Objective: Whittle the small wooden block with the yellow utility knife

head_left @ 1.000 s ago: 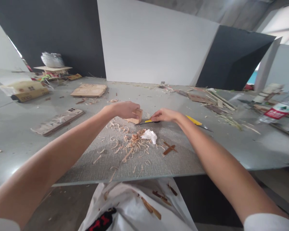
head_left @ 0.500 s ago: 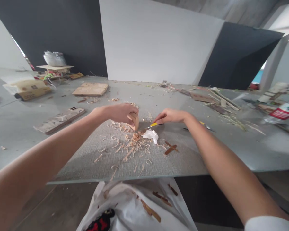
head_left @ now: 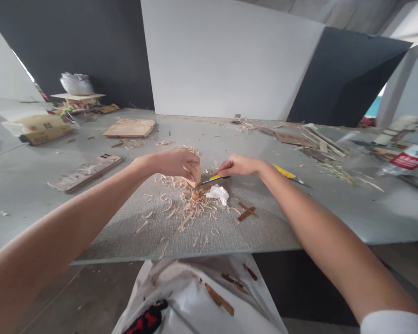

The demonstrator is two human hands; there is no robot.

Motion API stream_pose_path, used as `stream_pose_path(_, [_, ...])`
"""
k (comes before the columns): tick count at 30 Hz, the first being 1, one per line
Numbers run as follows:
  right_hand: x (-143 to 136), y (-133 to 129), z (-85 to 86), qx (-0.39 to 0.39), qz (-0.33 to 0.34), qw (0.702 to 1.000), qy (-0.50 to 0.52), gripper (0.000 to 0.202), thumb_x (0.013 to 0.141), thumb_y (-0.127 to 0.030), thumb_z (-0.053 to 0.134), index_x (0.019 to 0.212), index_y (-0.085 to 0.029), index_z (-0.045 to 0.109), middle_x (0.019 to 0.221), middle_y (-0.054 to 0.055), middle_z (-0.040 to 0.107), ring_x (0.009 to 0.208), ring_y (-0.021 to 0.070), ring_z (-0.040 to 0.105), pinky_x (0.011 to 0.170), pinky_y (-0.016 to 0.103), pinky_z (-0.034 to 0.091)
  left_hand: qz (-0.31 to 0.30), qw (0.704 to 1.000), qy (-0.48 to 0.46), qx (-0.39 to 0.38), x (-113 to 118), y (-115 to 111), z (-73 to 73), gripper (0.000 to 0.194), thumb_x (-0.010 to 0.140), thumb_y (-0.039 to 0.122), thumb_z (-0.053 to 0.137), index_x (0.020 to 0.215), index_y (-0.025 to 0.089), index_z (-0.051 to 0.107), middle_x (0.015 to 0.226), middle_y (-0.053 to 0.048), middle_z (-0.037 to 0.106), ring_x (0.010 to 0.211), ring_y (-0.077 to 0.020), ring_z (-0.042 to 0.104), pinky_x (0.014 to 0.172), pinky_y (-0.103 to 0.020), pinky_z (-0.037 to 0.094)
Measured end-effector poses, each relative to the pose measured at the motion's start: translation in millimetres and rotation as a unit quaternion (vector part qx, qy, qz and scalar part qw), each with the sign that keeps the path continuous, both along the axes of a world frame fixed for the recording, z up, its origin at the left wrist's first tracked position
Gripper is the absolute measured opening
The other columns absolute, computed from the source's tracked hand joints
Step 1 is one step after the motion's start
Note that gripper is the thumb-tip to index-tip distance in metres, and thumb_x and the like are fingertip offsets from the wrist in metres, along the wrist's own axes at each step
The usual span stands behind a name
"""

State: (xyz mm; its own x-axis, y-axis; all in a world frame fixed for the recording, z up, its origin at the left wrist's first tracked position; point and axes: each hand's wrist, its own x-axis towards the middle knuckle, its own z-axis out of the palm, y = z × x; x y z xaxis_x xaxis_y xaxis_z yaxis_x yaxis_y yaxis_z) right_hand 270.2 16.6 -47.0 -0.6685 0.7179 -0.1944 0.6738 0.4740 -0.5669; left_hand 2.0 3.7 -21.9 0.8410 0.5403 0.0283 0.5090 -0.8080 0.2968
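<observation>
My left hand (head_left: pixel 179 163) is closed around a small pale block of wood (head_left: pixel 194 175), held upright on the table just behind a heap of shavings. In my right hand (head_left: pixel 237 165) is a utility knife (head_left: pixel 216 177) with a yellow handle, gripped between thumb and fingers. Its blade points left, and the tip reaches the lower edge of the block; whether it cuts in I cannot tell. Curled wood shavings (head_left: pixel 190 215) lie below both hands. A crumpled white tissue (head_left: pixel 218 194) rests just under the blade, with crossed brown strips (head_left: pixel 246 212) to its right.
A phone (head_left: pixel 85 173) and a flat wooden board (head_left: pixel 130 127) lie to the left. Under my right forearm sits another yellow-handled tool (head_left: pixel 284 171). Wood strips (head_left: pixel 322 141) and a plastic bottle (head_left: pixel 408 160) are at right. The glass table edge (head_left: pixel 195 260) runs in front of me.
My right hand has moved left with the knife, bringing its blade up to the block. The yellow-handled tool behind my forearm shows more now. My left hand stays nearly still.
</observation>
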Motion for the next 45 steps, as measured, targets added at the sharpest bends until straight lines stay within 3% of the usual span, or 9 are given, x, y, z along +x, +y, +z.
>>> stream_pose_path(8, [-10, 2, -2.6, -0.002, -0.004, 1.0, -0.02, 0.04, 0.074, -0.052, 0.06, 0.101, -0.026, 0.072, 0.101, 0.001, 0.07, 0.093, 0.022, 0.059, 0.076, 0.028, 0.042, -0.003, 1.0, -0.004, 0.008, -2, -2, 0.0, 0.02, 0.071, 0.034, 0.062, 0.082, 0.019, 0.059, 0.082, -0.001, 0.065, 0.074, -0.0117, 0.057, 0.061, -0.022, 0.034])
stream_pose_path(18, [30, 5, 6.5, 0.004, -0.05, 0.998, -0.032, 0.044, 0.073, -0.051, 0.062, 0.105, -0.022, 0.071, 0.103, 0.004, 0.07, 0.095, 0.0229, 0.06, 0.081, 0.03, 0.043, -0.006, 0.996, 0.084, -0.011, 8, 24, 10.9, 0.021, 0.059, 0.031, 0.069, 0.075, 0.02, 0.06, 0.074, 0.001, 0.063, 0.063, -0.0107, 0.052, 0.057, -0.024, 0.03])
stream_pose_path(25, [2, 0, 0.3, 0.01, -0.019, 1.0, 0.021, 0.04, 0.074, -0.047, 0.063, 0.107, -0.026, 0.069, 0.108, 0.002, 0.068, 0.099, 0.0214, 0.058, 0.083, 0.029, 0.042, 0.004, 0.994, 0.1, -0.052, 8, 31, 12.0, 0.021, 0.055, 0.027, 0.07, 0.072, 0.021, 0.059, 0.067, 0.002, 0.06, 0.059, -0.0112, 0.05, 0.055, -0.026, 0.028])
stream_pose_path(36, [-3, 10, -2.7, 0.025, -0.013, 1.0, -0.004, 0.04, 0.075, -0.05, 0.059, 0.106, -0.027, 0.07, 0.104, 0.001, 0.069, 0.093, 0.0209, 0.059, 0.078, 0.028, 0.042, -0.015, 0.994, 0.092, -0.055, 12, 27, 14.3, 0.02, 0.054, 0.025, 0.069, 0.069, 0.019, 0.058, 0.065, 0.001, 0.057, 0.058, -0.0115, 0.048, 0.055, -0.026, 0.03])
stream_pose_path(45, [-22, 3, -0.2, 0.03, -0.009, 0.999, -0.018, 0.039, 0.074, -0.05, 0.06, 0.102, -0.025, 0.072, 0.096, 0.0, 0.071, 0.086, 0.0194, 0.059, 0.073, 0.026, 0.042, -0.026, 0.995, 0.082, -0.04, 14, 30, 11.4, 0.02, 0.052, 0.024, 0.069, 0.066, 0.019, 0.055, 0.061, 0.002, 0.054, 0.056, -0.0111, 0.046, 0.053, -0.025, 0.029])
